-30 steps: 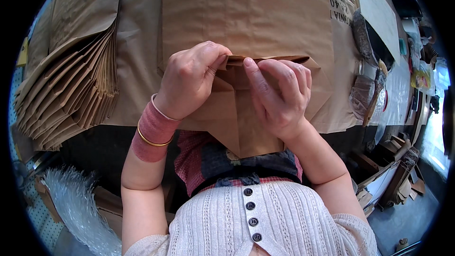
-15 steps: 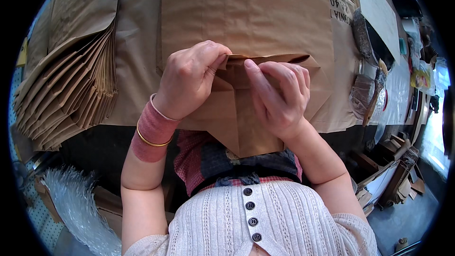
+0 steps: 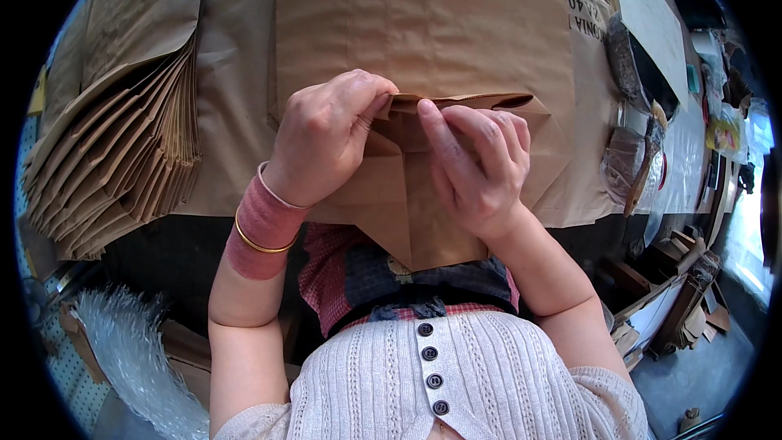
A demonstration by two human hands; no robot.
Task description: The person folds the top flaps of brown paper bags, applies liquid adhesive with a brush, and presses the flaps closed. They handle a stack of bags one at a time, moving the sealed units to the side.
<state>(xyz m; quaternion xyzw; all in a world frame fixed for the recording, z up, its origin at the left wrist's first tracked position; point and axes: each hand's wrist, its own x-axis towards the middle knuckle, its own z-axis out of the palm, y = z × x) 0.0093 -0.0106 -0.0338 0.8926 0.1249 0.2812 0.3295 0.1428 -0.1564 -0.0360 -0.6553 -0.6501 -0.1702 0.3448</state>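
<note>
A large brown paper bag (image 3: 423,24) lies flat on the table in front of me, its near end opened out into folded flaps. One flap (image 3: 419,228) hangs over the table's near edge toward my lap. My left hand (image 3: 326,134) is closed, thumb and forefinger pinching the raised folded edge (image 3: 489,101) of the bag. A little to the right, my right hand (image 3: 481,159) grips the same edge, its thumb side against the paper and the other fingers curled. What lies beneath the right fingers is partly hidden.
At the left, a fanned stack of brown paper bags (image 3: 122,155) overhangs the table edge. To the right lie a brush (image 3: 648,159), a dark scoop-like container (image 3: 639,65) and a white sheet (image 3: 652,20). A bundle of clear plastic strands (image 3: 138,358) sits low at the left.
My right hand has shifted very slightly left along the folded edge. The left hand holds its place.
</note>
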